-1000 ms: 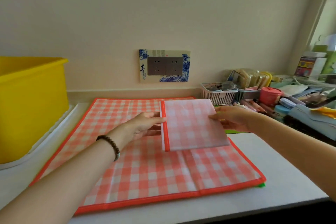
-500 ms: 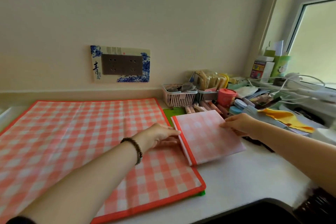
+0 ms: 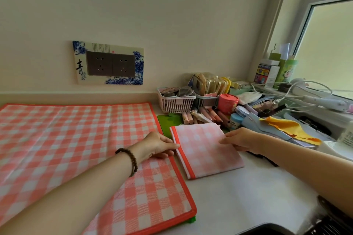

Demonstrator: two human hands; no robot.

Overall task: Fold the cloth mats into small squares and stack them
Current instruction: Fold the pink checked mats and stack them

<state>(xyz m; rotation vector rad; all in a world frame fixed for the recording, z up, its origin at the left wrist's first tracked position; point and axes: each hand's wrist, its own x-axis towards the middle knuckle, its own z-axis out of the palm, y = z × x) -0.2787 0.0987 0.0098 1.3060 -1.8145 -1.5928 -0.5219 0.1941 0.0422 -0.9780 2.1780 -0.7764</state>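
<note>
Your left hand (image 3: 158, 144) and right hand (image 3: 240, 139) are pinching opposite edges of the folded pink-checked cloth square (image 3: 204, 150); be keeping its layers aligned.

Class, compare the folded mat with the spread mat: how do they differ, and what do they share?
The folded mat is a small square; the spread mat lies open. The folded mat shows a paler face; the spread mat's checks are stronger. The left hand and right hand pinch the folded mat; neither holds the spread mat. Both are orange-edged check.
</note>
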